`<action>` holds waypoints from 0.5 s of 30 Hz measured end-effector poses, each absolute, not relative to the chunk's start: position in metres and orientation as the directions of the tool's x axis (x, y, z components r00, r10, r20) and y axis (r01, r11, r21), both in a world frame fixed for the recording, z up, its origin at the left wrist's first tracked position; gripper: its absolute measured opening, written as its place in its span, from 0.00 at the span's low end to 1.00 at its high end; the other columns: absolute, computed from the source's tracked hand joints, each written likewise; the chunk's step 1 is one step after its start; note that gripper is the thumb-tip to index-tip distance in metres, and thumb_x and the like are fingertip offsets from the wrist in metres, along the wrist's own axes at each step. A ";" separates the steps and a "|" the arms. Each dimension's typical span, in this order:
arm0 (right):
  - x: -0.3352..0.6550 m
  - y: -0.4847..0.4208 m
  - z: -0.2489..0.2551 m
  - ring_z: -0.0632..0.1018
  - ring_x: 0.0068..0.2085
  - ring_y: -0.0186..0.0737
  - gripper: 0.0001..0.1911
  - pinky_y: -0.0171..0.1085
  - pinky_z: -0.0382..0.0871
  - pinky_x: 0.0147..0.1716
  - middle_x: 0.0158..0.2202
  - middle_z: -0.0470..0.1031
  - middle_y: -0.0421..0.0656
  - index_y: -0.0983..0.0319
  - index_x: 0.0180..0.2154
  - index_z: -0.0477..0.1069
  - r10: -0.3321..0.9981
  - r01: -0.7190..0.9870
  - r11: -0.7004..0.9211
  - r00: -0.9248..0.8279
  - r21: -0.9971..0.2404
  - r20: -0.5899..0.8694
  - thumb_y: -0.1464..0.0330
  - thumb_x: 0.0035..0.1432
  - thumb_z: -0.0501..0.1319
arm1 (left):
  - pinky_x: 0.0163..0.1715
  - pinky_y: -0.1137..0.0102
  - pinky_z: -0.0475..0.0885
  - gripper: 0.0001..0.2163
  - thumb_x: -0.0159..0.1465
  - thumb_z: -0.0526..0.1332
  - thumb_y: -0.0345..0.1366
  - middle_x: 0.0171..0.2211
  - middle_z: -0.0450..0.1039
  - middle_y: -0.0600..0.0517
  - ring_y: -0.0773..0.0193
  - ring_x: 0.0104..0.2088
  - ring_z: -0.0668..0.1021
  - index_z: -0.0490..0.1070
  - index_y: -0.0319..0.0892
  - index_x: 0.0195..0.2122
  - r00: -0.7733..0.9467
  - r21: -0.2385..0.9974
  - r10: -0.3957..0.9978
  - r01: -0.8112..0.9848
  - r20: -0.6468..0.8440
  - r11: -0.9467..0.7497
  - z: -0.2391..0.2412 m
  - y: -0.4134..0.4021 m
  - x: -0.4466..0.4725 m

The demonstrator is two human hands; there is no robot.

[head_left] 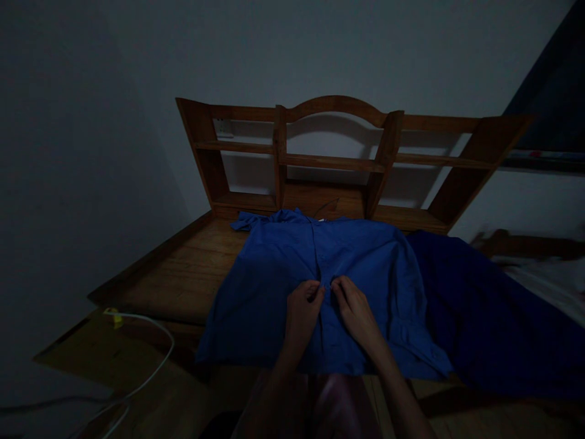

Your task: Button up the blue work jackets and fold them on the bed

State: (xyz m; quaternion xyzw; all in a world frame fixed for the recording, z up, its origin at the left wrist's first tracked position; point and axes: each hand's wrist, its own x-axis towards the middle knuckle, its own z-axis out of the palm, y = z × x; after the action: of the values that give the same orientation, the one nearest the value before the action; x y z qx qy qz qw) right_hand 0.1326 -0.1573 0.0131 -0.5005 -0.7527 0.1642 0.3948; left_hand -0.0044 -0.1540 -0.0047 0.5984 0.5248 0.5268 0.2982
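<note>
A blue button-up shirt (283,262) lies spread front side up on the wooden desk, its collar end toward the shelf and its lower edge near me. My left hand (304,305) pinches the fabric of the shirt at the front opening, fingers closed. Just right of it, my right hand (354,308) pinches the other side of the button placket (322,258). A small gap separates the fingertips, around a button too dim to make out well. One cuff (432,353) rests at the lower right.
Behind the shirt stands a wooden shelf (331,161) against the wall. Darker blue cloth (493,317) drapes at the right. Bare desk top (183,268) shows at the left. A white cable (158,372) loops at the lower left beside a yellowish board (91,347).
</note>
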 end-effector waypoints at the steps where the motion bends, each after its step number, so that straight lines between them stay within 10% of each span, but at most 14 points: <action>1: 0.133 -0.157 0.013 0.70 0.37 0.37 0.13 0.36 0.62 0.39 0.34 0.67 0.43 0.61 0.35 0.62 0.883 0.623 0.445 -0.184 -0.643 0.433 0.65 0.66 0.43 | 0.38 0.71 0.71 0.09 0.61 0.57 0.40 0.34 0.76 0.50 0.63 0.36 0.78 0.73 0.41 0.34 -0.102 0.910 0.941 0.305 0.323 -0.280 -0.004 -0.154 -0.004; 15: 0.132 -0.157 0.010 0.71 0.38 0.38 0.10 0.36 0.62 0.41 0.35 0.69 0.43 0.62 0.36 0.64 0.867 0.623 0.467 -0.184 -0.628 0.463 0.69 0.64 0.46 | 0.35 0.72 0.70 0.08 0.60 0.57 0.38 0.31 0.76 0.52 0.65 0.33 0.77 0.72 0.41 0.32 -0.113 0.905 0.938 0.321 0.328 -0.278 -0.006 -0.154 -0.005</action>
State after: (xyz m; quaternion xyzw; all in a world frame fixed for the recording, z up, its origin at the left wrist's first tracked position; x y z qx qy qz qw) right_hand 0.1322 -0.1571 0.0102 -0.4937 -0.7546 0.1507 0.4052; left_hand -0.0046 -0.1544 -0.0061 0.5989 0.5256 0.5294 0.2912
